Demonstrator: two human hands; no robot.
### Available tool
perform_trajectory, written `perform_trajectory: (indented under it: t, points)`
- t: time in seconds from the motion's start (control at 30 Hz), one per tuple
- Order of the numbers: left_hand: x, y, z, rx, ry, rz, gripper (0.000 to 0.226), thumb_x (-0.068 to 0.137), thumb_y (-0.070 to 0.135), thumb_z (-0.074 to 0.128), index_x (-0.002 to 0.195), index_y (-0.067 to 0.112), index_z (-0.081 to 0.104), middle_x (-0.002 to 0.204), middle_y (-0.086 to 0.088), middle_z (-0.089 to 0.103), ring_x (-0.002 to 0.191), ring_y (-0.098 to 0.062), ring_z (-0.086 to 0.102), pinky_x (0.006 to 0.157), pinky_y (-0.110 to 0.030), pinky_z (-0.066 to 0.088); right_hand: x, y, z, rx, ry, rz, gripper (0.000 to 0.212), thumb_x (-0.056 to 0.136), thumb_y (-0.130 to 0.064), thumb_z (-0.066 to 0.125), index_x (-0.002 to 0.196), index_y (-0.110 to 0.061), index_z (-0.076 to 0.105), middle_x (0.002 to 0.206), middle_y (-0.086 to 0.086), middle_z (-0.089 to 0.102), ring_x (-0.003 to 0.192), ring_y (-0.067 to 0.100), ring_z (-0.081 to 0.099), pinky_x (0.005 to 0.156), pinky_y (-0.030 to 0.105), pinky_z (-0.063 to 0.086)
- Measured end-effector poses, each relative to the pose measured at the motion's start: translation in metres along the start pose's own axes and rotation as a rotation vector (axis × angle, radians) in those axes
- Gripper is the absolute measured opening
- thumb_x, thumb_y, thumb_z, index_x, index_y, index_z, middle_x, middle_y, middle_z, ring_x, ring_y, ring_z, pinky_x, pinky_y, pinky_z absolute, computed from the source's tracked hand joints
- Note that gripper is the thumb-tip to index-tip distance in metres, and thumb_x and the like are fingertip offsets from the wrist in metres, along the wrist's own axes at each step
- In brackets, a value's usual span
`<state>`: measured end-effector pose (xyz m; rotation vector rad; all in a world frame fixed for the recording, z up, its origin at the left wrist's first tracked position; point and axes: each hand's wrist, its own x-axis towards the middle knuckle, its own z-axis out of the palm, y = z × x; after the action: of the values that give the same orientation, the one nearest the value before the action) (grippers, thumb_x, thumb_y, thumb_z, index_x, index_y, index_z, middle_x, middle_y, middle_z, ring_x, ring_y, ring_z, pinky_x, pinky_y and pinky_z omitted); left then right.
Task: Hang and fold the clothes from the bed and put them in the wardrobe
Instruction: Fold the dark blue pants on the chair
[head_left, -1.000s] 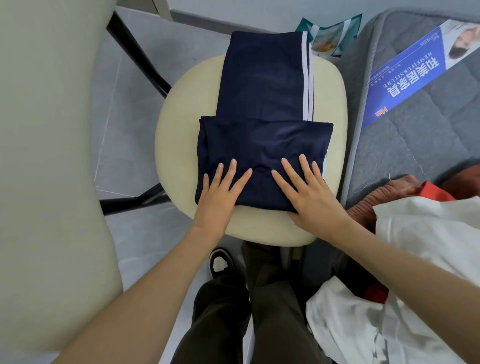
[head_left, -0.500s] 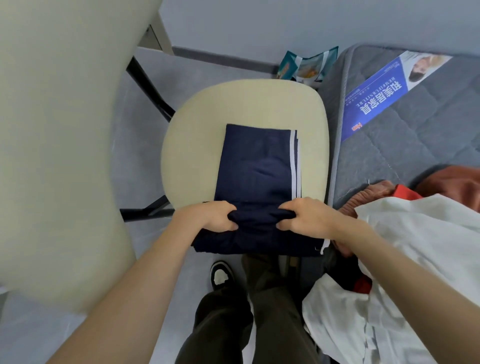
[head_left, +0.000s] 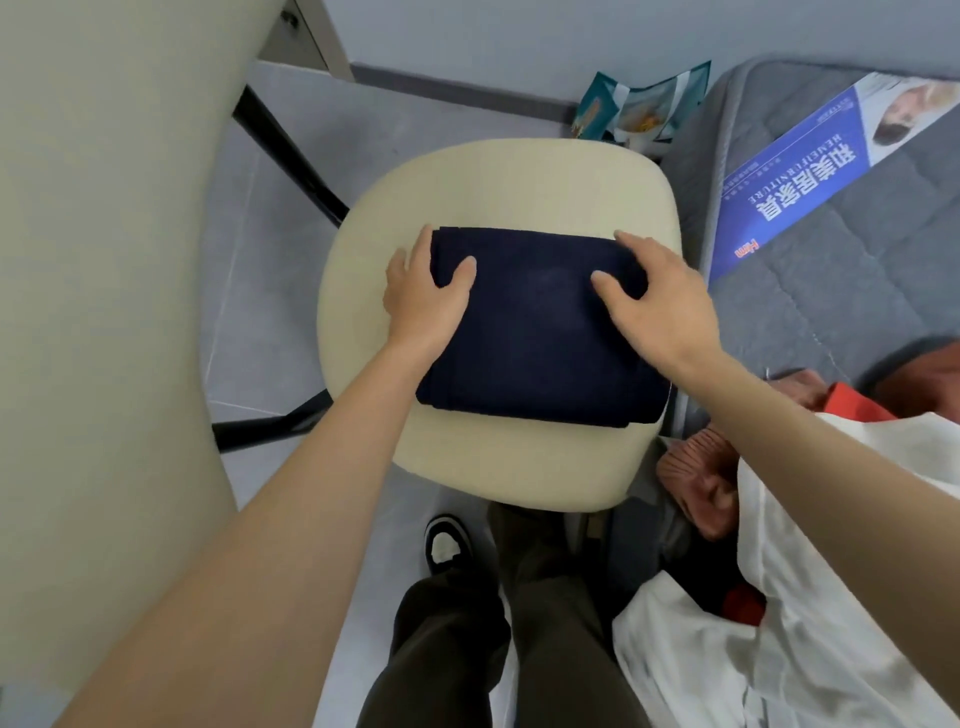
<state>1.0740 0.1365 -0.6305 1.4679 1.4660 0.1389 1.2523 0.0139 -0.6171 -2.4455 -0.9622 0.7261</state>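
Nearest, one black-and-white shoe (head_left: 447, 540) stands on the floor below a cream chair seat (head_left: 519, 182), and a white garment (head_left: 831, 597) lies heaped at the near edge of a grey mattress (head_left: 831, 270). One bundle of folded navy trousers (head_left: 535, 338) lies on the seat, its near right corner at the seat's right edge, with bare seat left and beyond. Two hands hold it: the left hand (head_left: 423, 299) grips its far left corner, the right hand (head_left: 665, 306) its far right, thumbs on top. Farther off, one blue leaflet (head_left: 831, 176) lies on the mattress.
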Motion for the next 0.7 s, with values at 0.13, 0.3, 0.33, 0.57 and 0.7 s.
perform_trajectory:
  t: [0.13, 0.3, 0.33, 0.57, 0.7]
  points:
    - [-0.003, -0.029, 0.013, 0.009, 0.027, -0.172, 0.088, 0.083, 0.055, 0.063, 0.152, 0.033, 0.013, 0.153, -0.005, 0.024, 0.138, -0.028, 0.029, 0.111, -0.05, 0.032, -0.013, 0.01, 0.025, 0.127, -0.027, 0.31, 0.089, 0.084, -0.056, 0.061, 0.152, -0.038, 0.006, 0.16, 0.01, 0.009, 0.144, 0.034, 0.015, 0.113, 0.048, 0.021]
    - [-0.007, -0.045, 0.029, -0.006, 0.084, -0.113, 0.094, 0.073, 0.061, 0.071, 0.148, 0.028, 0.025, 0.14, 0.004, 0.046, 0.126, -0.019, 0.048, 0.104, -0.043, 0.043, -0.031, 0.014, 0.049, 0.178, 0.09, 0.364, 0.101, 0.079, -0.063, 0.062, 0.151, -0.04, -0.005, 0.147, 0.009, 0.034, 0.127, 0.036, 0.033, 0.104, 0.049, 0.03]
    - [-0.006, -0.046, 0.031, 0.008, 0.086, -0.109, 0.092, 0.071, 0.063, 0.071, 0.145, 0.028, 0.03, 0.135, 0.007, 0.05, 0.121, -0.017, 0.052, 0.1, -0.039, 0.045, -0.031, 0.012, 0.053, 0.168, 0.115, 0.379, 0.103, 0.077, -0.064, 0.063, 0.151, -0.041, -0.005, 0.145, 0.01, 0.036, 0.125, 0.035, 0.034, 0.103, 0.048, 0.03]
    - [0.011, -0.043, 0.043, -0.071, 0.087, -0.165, 0.095, 0.065, 0.066, 0.073, 0.137, 0.024, 0.029, 0.114, 0.019, 0.05, 0.097, -0.009, 0.051, 0.079, -0.024, 0.039, -0.022, 0.008, 0.069, 0.285, 0.203, 0.384, 0.111, 0.067, -0.064, 0.071, 0.15, -0.044, -0.001, 0.111, -0.003, 0.047, 0.089, 0.01, 0.052, 0.088, 0.034, 0.041]
    - [0.011, -0.049, 0.042, -0.128, 0.079, -0.192, 0.09, 0.068, 0.063, 0.073, 0.137, 0.026, 0.028, 0.117, 0.017, 0.051, 0.102, -0.011, 0.054, 0.083, -0.027, 0.041, -0.017, 0.014, 0.068, 0.437, 0.135, 0.34, 0.107, 0.069, -0.058, 0.074, 0.147, -0.05, 0.002, 0.117, -0.026, 0.042, 0.085, -0.006, 0.045, 0.083, 0.023, 0.038]
